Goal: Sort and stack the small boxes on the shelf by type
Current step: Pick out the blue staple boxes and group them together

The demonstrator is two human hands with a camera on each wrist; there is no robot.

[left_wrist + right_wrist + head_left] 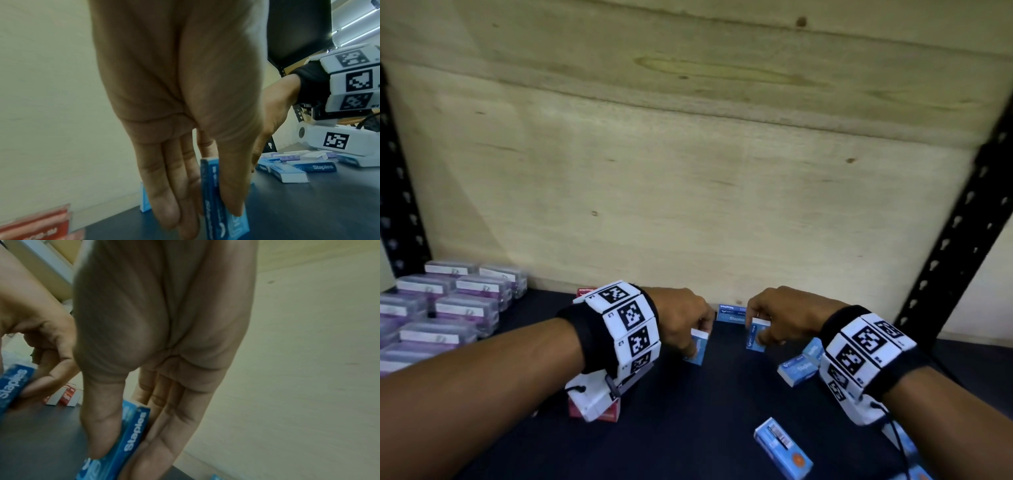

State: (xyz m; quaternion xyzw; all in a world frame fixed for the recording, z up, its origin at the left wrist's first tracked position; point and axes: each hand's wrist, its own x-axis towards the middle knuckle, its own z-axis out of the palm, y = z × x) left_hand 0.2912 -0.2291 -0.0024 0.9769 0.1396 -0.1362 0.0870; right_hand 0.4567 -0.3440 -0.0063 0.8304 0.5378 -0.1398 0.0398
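Left hand (681, 322) pinches a flat blue cardboard staple box (695, 349) on edge between thumb and fingers; right hand (780, 315) grips a second staple box (756, 334) likewise. Both hover over the dark matte shelf (688, 411), near the plywood back panel (688, 171). Loose blue boxes (796, 370) lie right; clear-lidded, seemingly plastic cases (448, 308) left.

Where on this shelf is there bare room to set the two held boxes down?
Bare dark shelf lies between the red boxes by the left wrist and the loose blue boxes under the right wrist; also between the hands, before the blue stack at the back. Crowded: purple boxes far left.
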